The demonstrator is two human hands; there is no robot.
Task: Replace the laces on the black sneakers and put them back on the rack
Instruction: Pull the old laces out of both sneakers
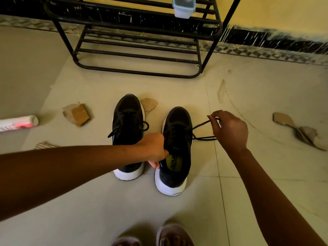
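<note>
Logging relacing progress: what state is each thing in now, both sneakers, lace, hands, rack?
Laced sneaker: upright on floor, fully threaded.
Held sneaker: upright on floor, lace drawn out sideways.
Lace: taut, running from held sneaker to right hand.
Left hand: grips held sneaker's collar.
Right hand: pinches lace.
Rack: upright by wall.

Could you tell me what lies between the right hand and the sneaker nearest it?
Head view: black lace strands run from the sneaker to the right hand, over bare floor.

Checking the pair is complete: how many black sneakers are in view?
2. The left sneaker stands laced on the floor; the right sneaker stands beside it, held by the left hand while the right hand pinches its lace.
</note>
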